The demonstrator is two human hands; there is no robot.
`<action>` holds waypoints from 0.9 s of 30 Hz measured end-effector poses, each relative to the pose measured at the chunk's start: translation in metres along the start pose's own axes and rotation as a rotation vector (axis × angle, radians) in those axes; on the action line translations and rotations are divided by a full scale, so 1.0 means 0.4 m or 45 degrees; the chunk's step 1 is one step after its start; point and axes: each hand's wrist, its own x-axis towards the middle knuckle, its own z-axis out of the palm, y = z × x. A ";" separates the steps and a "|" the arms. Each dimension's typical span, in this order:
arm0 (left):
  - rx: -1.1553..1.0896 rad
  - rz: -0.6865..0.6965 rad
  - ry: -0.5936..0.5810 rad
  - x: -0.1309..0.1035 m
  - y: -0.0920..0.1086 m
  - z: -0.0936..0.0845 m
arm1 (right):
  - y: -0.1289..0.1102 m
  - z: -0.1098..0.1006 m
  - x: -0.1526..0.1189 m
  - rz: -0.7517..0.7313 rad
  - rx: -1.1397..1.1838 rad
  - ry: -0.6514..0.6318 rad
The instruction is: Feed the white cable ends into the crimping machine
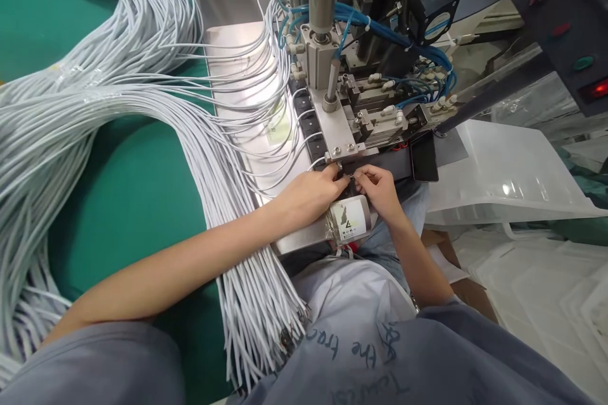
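Observation:
At the near end of a pneumatic machine point(327, 107), my two hands work close together. My left hand point(320, 186) has its fingers bent and closed at the edge of a row of black blocks point(313, 130); what is between them is hidden. Just to the right, my right hand point(377, 188) pinches something small, too tiny to name. White cables point(190, 133) run from a thick bundle across a metal plate point(232, 63) to the black blocks. Below my fingertips sits a container with a white label point(351, 218).
A green mat point(137, 183) lies under the cable bundles on the left. Blue air hoses point(375, 25) loop over the machine. A dark phone-like slab point(424, 158) and white plastic sheeting point(513, 171) are on the right. A control panel point(565, 38) hangs at upper right.

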 end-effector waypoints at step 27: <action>0.139 -0.068 0.005 -0.025 0.004 -0.033 | 0.033 0.010 0.020 -0.117 -0.082 -0.132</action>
